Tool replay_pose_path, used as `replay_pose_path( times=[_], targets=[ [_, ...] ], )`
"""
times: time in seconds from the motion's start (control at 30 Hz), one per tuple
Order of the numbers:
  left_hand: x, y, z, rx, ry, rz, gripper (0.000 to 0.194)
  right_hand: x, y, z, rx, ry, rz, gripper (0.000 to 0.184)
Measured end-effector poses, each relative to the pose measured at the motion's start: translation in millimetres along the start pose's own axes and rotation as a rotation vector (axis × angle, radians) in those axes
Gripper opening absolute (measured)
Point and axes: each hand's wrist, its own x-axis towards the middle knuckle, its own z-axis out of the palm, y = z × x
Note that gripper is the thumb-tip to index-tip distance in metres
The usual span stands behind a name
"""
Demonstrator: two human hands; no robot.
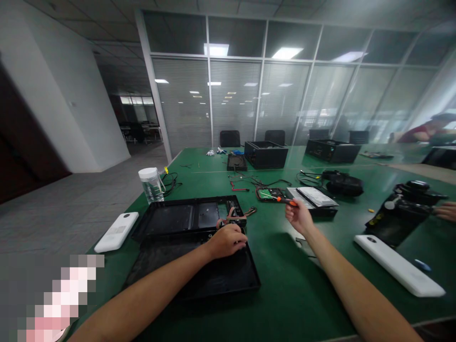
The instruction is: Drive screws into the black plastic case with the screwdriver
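My right hand point(299, 217) grips the orange-and-black handle of a screwdriver point(287, 201). Its thin shaft points left, over a green circuit board point(265, 194) in a dark frame. Over the near half of an opened black case point(228, 270), my left hand point(228, 241) is closed with its fingers curled; what they hold, if anything, is hidden. Behind that hand, striped wires point(228, 219) come out of the far half of the case point(178, 217). A silver-topped drive point(317, 196) lies on a dark box just beyond my right hand.
A clear bottle point(151, 184) and a white power bank point(117, 232) stand left. Another white power bank point(399, 266) lies right, near a black device point(399, 213) and another person's hand point(447, 213). Farther back are black computer cases point(266, 156), loose cables and a black pouch point(344, 183).
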Motion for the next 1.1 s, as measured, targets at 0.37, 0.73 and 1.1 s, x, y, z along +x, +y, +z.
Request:
replay_pose_path(
  times=[0.37, 0.73, 1.1],
  targets=[
    [-3.1, 8.1, -9.5, 0.091, -0.026, 0.132, 0.022, -22.8, -32.7, 33.9, -0.129, -0.084, -0.142, 0.015],
    [-7.6, -45.3, -91.8, 0.321, -0.280, -0.413, 0.026, -191.5, -40.1, 113.2, -1.280, -0.812, -0.519, 0.028],
    [-63.4, -41.4, -101.6, 0.365, -0.383, -0.330, 0.015, -248.0, -5.3, 39.1, -1.509, -0.533, -0.464, 0.035]
  ],
)
